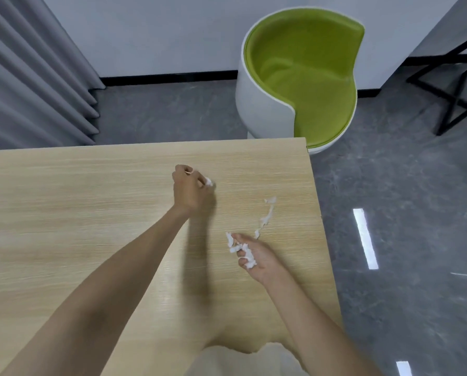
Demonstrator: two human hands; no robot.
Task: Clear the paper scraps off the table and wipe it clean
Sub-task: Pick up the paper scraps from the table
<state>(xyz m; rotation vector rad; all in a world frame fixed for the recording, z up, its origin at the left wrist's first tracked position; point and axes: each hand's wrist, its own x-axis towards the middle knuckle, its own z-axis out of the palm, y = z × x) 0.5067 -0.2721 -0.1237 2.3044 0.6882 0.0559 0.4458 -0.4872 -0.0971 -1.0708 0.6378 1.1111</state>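
My left hand reaches across the light wooden table and pinches a small white paper scrap between its fingertips. My right hand is palm up near the table's right side, its curled fingers holding a bunch of white scraps. A strip of torn white paper lies on the wood just beyond my right hand, trailing toward the right edge. No cloth is in view.
A white tub chair with a green seat stands beyond the table's far right corner. Grey curtains hang at the left. A black folding stand is at the far right on the glossy grey floor.
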